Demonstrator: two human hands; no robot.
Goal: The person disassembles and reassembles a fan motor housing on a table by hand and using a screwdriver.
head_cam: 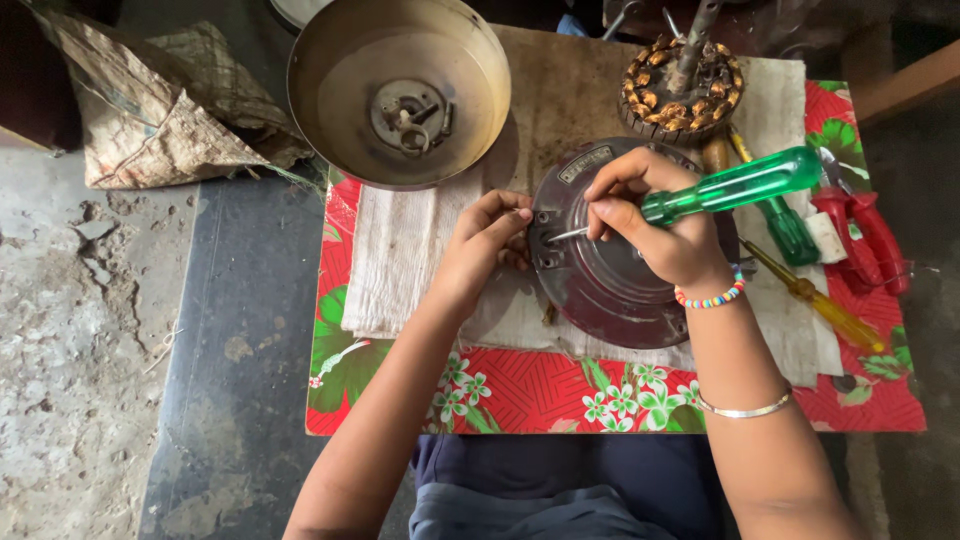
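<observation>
Fingers (612, 200) of your right hand (660, 235) are curled tight round the green-handled screwdriver (735, 187), pinching low near the shank so the metal tip stays steady; handle sticks out to the right, tip aimed left at the rim of the round motor cover (610, 290). Your left hand (485, 245) has its fingertips pressed together at that same rim spot, likely steadying a screw or the cover edge — too small to tell which. Looks like you brace the cover from the left so the driver doesn't skid.

Motor cover: dark grey metal disc, domed, concentric ridges, worn and dull, small plate near its top edge, holes along the left rim. It lies flat on a dirty white cloth (400, 250), centre of the board, just below your hands; the cloth probably keeps it from sliding.

Under the cloth: red floral mat (540, 390). Above left, a tan metal bowl-shaped housing (400, 90), open side up, hardware in its centre. Above right, copper-wound stator (682, 88) with shaft upright. Right of the cover: second green screwdriver (790, 232), yellow-handled screwdriver (825, 305), red-handled pliers (865, 235), all within reach. Beaded bracelet (710, 297) on right wrist.
</observation>
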